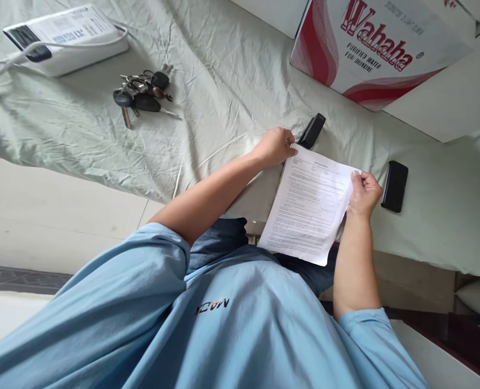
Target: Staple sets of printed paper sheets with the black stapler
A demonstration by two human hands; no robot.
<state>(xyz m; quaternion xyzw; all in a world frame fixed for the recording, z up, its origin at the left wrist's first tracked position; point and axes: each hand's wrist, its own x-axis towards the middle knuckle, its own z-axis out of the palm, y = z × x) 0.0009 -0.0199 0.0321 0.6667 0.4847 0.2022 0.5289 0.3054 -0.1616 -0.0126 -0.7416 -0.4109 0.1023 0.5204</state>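
Soft, even daylight falls over my view; shadows are faint, nothing glares, focus is sharp, and edges bend and stretch outward.

Bedroom: rumpled bedsheet (231, 70), keys (142, 93)

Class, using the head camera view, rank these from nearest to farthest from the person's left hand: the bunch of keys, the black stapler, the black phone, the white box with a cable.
From the left hand:
1. Black stapler, just beyond the fingertips.
2. Black phone, across the paper, past the right hand.
3. Bunch of keys, out on the sheet, on the other side.
4. White box with a cable, far corner beyond the keys.
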